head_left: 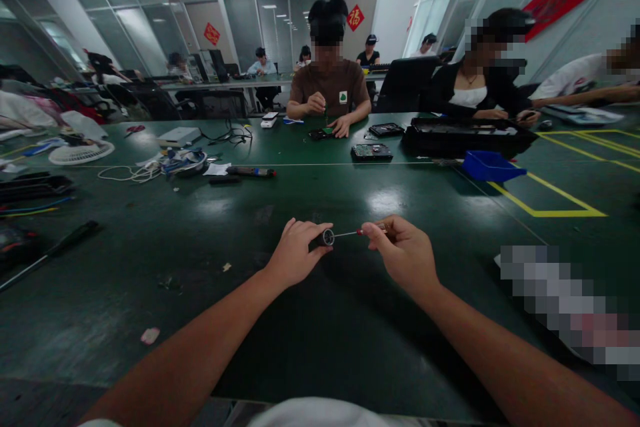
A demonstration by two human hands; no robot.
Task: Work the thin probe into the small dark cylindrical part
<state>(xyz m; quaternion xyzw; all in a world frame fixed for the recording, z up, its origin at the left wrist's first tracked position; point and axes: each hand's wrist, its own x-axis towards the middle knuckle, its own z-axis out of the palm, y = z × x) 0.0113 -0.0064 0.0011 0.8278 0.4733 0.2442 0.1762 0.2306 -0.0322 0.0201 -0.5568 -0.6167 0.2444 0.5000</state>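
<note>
Near the middle of the green table, my left hand is closed around a small black cylinder whose round end with a metallic rim faces me and to the right. My right hand grips a screwdriver by its handle, which has a red part near the shaft. The thin metal shaft points left, and its tip meets the cylinder's end; whether it sits inside cannot be told. Most of the cylinder's body is hidden by my left fingers, and part of the handle by my right fingers.
Across the green table a person works on a small board. A blue tray and long black casing lie at right. Pens, cables and a white fan grille lie left. A long screwdriver lies far left.
</note>
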